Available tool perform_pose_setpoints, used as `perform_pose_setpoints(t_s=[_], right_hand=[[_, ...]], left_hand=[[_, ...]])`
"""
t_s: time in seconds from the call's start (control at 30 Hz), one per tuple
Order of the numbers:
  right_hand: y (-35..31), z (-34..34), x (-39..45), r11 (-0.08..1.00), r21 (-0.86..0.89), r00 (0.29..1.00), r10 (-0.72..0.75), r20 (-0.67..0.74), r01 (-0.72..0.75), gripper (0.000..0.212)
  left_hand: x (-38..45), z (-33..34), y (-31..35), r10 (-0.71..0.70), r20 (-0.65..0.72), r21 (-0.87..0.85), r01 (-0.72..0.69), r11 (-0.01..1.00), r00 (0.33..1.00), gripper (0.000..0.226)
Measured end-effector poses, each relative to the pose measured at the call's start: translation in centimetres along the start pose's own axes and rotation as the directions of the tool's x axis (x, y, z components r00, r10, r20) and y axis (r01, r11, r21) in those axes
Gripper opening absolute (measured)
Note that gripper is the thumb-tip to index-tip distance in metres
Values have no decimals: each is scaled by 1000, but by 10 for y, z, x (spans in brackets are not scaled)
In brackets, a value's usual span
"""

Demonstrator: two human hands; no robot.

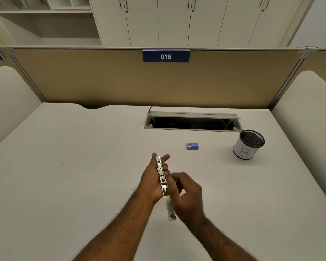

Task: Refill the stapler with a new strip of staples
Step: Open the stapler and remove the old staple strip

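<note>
A silver metal stapler (163,183) is swung fully open into one long strip above the desk, its far end pointing away from me. My left hand (152,178) cups the far half from the left, fingers wrapped behind it. My right hand (186,194) is against the stapler's right side near the hinge, fingers curled and pinched together; whether they hold a staple strip is hidden. A small blue staple box (192,146) lies closed on the desk beyond my hands, slightly right.
A black mesh pen cup (248,144) with a white paper label stands at the right. An open cable tray (193,121) is set into the desk's far side. A tan partition (120,80) closes the back, cushioned dividers flank both sides.
</note>
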State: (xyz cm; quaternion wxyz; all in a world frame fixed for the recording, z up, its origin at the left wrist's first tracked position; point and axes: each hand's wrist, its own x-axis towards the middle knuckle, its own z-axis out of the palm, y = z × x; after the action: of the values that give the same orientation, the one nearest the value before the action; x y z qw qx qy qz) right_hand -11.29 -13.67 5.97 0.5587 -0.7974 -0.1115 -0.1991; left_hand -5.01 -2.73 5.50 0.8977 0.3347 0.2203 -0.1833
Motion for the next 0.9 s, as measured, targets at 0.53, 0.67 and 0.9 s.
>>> perform_pose_setpoints(t_s=[0.53, 0.67, 0.9], right_hand=[[4, 11, 20, 919, -395, 975, 90, 204, -2, 15], [3, 8, 18, 911, -411, 975, 109, 192, -21, 12], [-6, 3, 5, 922, -380, 983, -9, 182, 79, 15]], left_hand=[[-16, 0, -17, -11, -139, 86, 23, 996, 990, 43], [-13, 1, -21, -32, -137, 81, 44, 996, 990, 45], [-4, -1, -17, 6, -97, 145, 9, 989, 995, 49]])
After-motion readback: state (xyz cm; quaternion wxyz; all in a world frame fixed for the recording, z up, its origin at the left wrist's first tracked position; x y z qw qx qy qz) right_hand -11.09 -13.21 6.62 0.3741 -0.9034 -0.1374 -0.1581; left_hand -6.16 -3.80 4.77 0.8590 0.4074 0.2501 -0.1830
